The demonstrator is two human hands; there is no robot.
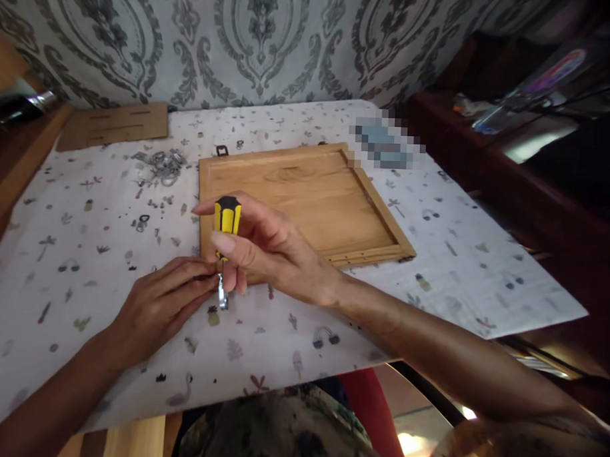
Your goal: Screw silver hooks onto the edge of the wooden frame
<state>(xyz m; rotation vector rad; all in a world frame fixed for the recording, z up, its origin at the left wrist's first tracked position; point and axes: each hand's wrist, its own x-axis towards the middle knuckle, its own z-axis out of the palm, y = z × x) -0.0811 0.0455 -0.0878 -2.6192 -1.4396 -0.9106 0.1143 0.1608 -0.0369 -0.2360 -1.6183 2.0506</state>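
Note:
A shallow wooden frame (385, 211) with a solid wood panel lies on the table. My right hand (284, 254) grips a yellow-and-black screwdriver (227, 216), which stands nearly upright over the frame's near left corner. Below its shaft, a shiny metal hanger (223, 296) sticks out past the frame's edge towards me. My left hand (167, 300) has its fingers pressed together at that same corner, beside the hanger. The screwdriver's tip and the exact contact of the left fingertips are partly hidden. A small dark bracket (222, 150) sits at the frame's far left corner.
Left of the frame lies a heap of metal hangers (164, 165), with loose screws and small hardware (142, 222) nearer me. A flat cardboard piece (118, 125) rests at the back left. A pixelated item (388, 143) lies at the back right. Patterned cloth covers the table (281, 347).

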